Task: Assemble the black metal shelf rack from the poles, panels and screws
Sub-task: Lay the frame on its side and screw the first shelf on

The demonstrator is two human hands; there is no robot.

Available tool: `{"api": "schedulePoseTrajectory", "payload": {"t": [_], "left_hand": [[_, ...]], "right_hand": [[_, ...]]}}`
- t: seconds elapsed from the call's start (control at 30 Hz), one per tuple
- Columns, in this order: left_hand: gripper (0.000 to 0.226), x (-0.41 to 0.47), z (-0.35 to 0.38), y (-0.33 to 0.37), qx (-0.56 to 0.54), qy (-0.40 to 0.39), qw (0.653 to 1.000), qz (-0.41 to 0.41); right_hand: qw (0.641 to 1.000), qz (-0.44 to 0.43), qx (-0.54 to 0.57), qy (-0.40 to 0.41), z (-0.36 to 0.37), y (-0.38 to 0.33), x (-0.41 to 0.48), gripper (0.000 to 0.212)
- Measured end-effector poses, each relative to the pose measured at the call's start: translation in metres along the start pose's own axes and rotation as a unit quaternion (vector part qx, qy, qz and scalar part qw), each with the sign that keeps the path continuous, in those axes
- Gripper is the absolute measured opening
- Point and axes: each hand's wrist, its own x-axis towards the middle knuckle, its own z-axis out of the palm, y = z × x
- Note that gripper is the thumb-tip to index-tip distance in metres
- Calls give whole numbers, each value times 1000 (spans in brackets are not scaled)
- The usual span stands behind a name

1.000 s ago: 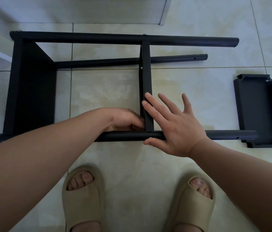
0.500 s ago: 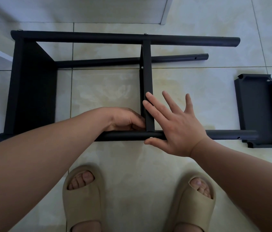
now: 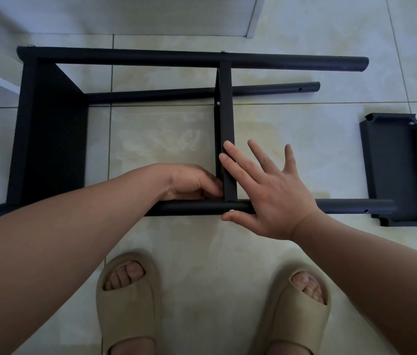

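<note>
The black rack lies on its side on the tiled floor. Its far pole (image 3: 151,58) and near pole (image 3: 189,208) join an end panel (image 3: 51,139) on the left and a middle panel (image 3: 225,111). Another pole (image 3: 164,93) runs lower behind. My left hand (image 3: 192,183) is curled against the corner where the middle panel meets the near pole, with its fingertips hidden. My right hand (image 3: 271,196) is spread flat, its fingers on the middle panel's edge and its thumb beside a silver screw (image 3: 231,210) in the near pole.
A loose black panel (image 3: 397,165) lies open side up on the floor at the right, touching the near pole's end. White furniture (image 3: 125,19) stands along the back. My feet in beige sandals (image 3: 128,303) (image 3: 302,311) stand just in front of the rack.
</note>
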Motion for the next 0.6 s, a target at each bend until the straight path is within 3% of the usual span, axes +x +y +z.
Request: {"api": "schedulePoseTrajectory", "payload": {"t": [0.07,0.23,0.33,0.6], "left_hand": [[35,-1,-3,0,-14,-14,1000,-6],[13,1,2,1,11,6,1000,-5],[17,2,4,0,26,22,999,8],[37,1,-3,-2,-3,-31,999,-4]], "right_hand": [[1000,0,-2,-2,0,0,0,96],[1000,1,-1,-5,0,0,0,96],[1000,2,-2,-6,0,0,0,96],[1000,0,-2,1,-1,-1,0,96]]}}
